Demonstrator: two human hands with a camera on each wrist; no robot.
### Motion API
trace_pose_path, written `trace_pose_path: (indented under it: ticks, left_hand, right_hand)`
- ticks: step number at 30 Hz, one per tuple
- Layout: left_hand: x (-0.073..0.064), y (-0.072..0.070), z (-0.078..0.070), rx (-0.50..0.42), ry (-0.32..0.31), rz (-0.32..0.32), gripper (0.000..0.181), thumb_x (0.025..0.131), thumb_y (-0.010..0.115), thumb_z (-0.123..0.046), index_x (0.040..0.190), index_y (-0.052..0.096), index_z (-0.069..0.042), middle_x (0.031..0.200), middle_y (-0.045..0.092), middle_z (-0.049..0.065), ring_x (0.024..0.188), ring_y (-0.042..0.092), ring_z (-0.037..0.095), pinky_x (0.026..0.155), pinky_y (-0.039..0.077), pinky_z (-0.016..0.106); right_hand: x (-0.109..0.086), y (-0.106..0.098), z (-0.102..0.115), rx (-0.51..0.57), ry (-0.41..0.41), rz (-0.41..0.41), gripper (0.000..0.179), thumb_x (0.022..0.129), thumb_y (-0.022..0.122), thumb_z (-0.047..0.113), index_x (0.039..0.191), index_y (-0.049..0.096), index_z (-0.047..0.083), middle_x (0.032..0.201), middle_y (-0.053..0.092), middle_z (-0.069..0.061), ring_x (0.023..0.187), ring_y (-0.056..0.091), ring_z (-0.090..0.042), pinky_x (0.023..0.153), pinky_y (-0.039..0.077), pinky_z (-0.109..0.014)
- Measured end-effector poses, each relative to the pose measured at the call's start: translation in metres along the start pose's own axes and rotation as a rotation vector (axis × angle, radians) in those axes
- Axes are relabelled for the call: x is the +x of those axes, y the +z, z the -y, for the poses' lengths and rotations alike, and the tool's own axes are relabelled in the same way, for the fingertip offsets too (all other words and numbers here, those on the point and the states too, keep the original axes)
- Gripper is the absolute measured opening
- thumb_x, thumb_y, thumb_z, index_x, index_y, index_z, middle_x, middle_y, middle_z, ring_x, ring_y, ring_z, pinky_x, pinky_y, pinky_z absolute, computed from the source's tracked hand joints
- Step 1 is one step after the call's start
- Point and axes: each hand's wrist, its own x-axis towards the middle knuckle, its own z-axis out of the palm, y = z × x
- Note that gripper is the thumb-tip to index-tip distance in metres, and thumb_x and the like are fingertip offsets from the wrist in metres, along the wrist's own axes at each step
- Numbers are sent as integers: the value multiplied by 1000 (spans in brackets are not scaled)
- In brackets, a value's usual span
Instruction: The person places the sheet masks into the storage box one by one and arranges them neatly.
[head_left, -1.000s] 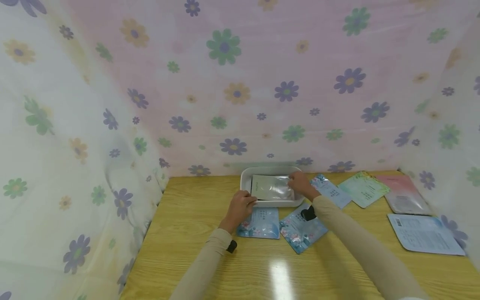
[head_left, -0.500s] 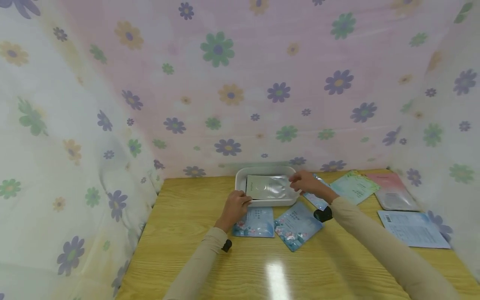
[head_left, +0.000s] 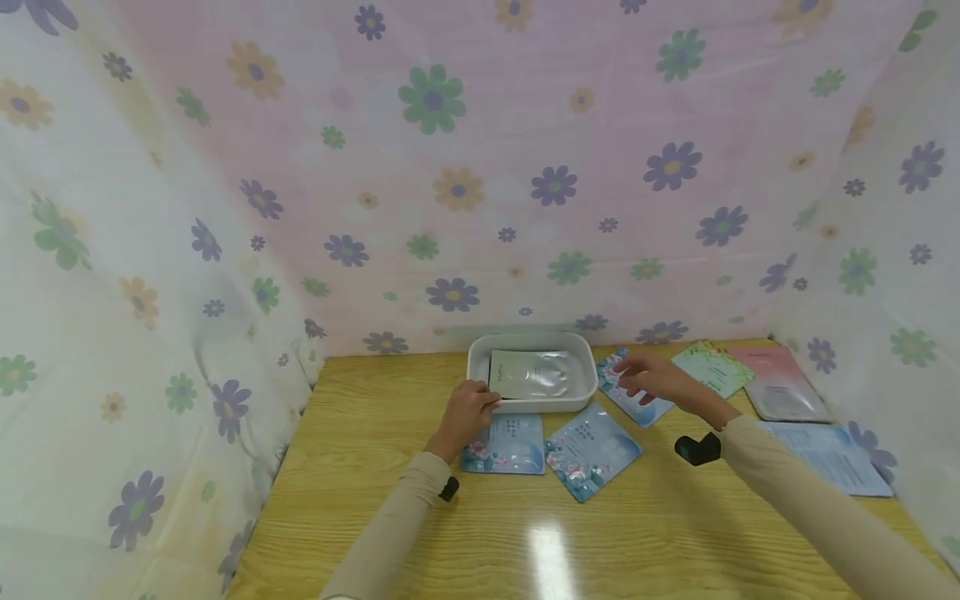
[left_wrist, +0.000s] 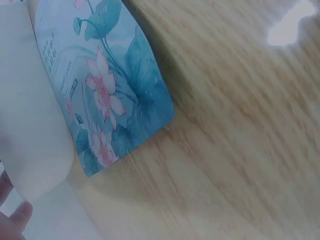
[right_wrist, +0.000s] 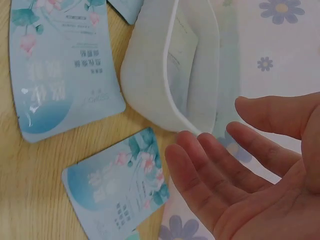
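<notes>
At the back of the table is a white plastic bin (head_left: 536, 407), with a pale, silvery sachet (head_left: 519, 374) lying flat inside it. My left hand (head_left: 461, 414) holds the bin's front left corner, fingers over the rim; only a few fingertips (left_wrist: 21, 216) show in the left wrist view. To the right of the bin, my right hand (head_left: 663, 380) hovers over a blue floral sachet (head_left: 651, 412), fingers loosely spread and nothing in them. Two more blue sachets lie in front of the bin, one upright to it (head_left: 517, 450) and one turned askew (head_left: 596, 450).
Farther right on the wooden table (head_left: 420, 533) lie a green sachet (head_left: 716, 367), a pink sachet (head_left: 783, 387) and a white-and-blue sachet (head_left: 836, 458). A flower-printed curtain (head_left: 495, 208) stands right behind the bin and along both sides.
My right hand has left the silvery sachet, which stays in the bin, and moved right over a blue sachet. My left hand stays at the bin's corner. The view has shifted slightly.
</notes>
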Motion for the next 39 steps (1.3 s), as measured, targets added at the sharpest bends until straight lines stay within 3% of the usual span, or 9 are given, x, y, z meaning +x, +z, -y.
trace_pose_path:
  ticks: [6, 15, 22, 30, 39]
  left_hand:
    - [2, 0, 1, 48, 21, 19, 6, 82, 74, -12, 87, 75, -8, 79, 64, 4, 74, 58, 21, 79, 46, 40]
    - [5, -1, 1, 147, 58, 143, 10, 86, 69, -17, 92, 75, -13, 86, 66, 3, 81, 60, 19, 79, 47, 44]
    - [11, -4, -1, 200, 87, 134, 11, 84, 71, -21, 90, 75, -13, 83, 66, 2, 75, 60, 17, 70, 47, 38]
    - [7, 0, -4, 300, 43, 162, 21, 90, 65, -34, 91, 72, -14, 85, 64, 2, 77, 61, 21, 79, 49, 47]
    - [4, 4, -8, 322, 59, 86, 19, 89, 66, -32, 90, 69, -13, 83, 63, 4, 77, 61, 22, 78, 47, 46]
  right_hand:
    - [-18, -12, -9, -17, -12, -8, 46, 97, 54, 21, 130, 44, -10, 118, 54, -28, 89, 61, -28, 73, 53, -46]
    - [-48, -27, -19, -43, 20, -48, 42, 98, 53, 18, 129, 46, -10, 117, 53, -30, 89, 62, -31, 71, 54, -43]
    - [-70, -40, -30, -25, 40, -91, 45, 97, 54, 18, 130, 43, -11, 118, 52, -29, 87, 62, -24, 71, 53, -42]
    - [-95, -59, -52, -68, 58, -160, 49, 98, 52, 22, 132, 41, -13, 119, 52, -32, 86, 63, -22, 69, 54, -41]
    - [-128, -80, -75, -79, 106, -235, 50, 99, 52, 22, 129, 39, -15, 114, 57, -26, 84, 65, -12, 68, 54, -36]
